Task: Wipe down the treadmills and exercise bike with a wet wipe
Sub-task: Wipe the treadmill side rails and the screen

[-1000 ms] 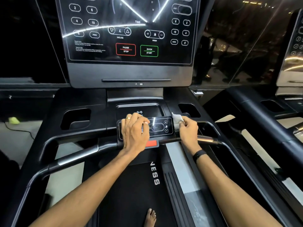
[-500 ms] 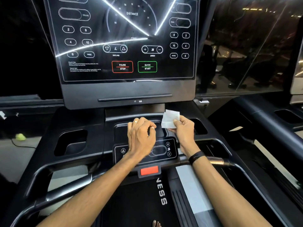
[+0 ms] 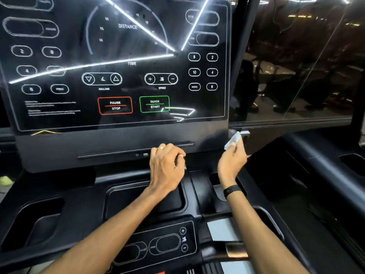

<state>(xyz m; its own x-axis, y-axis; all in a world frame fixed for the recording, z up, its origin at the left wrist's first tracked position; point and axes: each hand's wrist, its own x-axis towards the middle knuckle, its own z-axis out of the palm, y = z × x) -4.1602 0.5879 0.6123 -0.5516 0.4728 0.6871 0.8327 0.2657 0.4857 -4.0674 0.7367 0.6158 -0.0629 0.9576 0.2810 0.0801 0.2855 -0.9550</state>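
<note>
I stand on a black treadmill whose big glossy console screen (image 3: 118, 62) fills the upper left. My right hand (image 3: 232, 162) pinches a white wet wipe (image 3: 233, 139) raised at the lower right corner of the console's matte bezel (image 3: 110, 141). My left hand (image 3: 167, 167) hovers below the bezel's slot with fingers loosely curled, a ring on one finger, holding nothing. A small control panel (image 3: 158, 244) on the handlebar sits near my forearms. Whether the wipe touches the bezel I cannot tell.
Recessed cup holders lie at the left (image 3: 33, 220) and at the right behind my wrist (image 3: 215, 178). A centre tray (image 3: 126, 198) sits under my left forearm. A second treadmill's black rail (image 3: 324, 175) runs along the right. Dark glass (image 3: 296, 66) stands behind.
Both hands have moved up and forward from the handlebar panel to the console's lower edge. The right hand lifted the wipe toward the bezel's right corner, and my view came closer to the screen.
</note>
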